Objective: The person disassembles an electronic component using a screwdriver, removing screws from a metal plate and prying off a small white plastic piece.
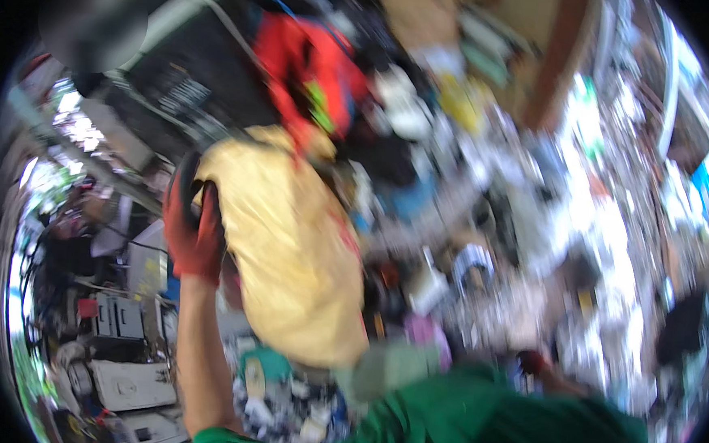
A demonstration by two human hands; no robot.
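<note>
My left hand (195,232), in a red and black work glove, is raised at the left and closed on the upper edge of a large yellow sack (291,254). Its fingers curl round a dark part at the sack's top corner. The sack hangs down from there, bulging and creased, with some red print on its right side. My right hand (534,364), in a dark and red glove, is low at the right beside my green sleeve. It is small and smeared, so its fingers cannot be made out.
Behind the sack lies a red cloth-like item (311,73) next to a large black panel (193,73). Mixed scrap and plastic waste (480,286) heaps up in the middle and right. White appliance-like boxes (133,385) stand at lower left. A brown post (555,63) rises at the top.
</note>
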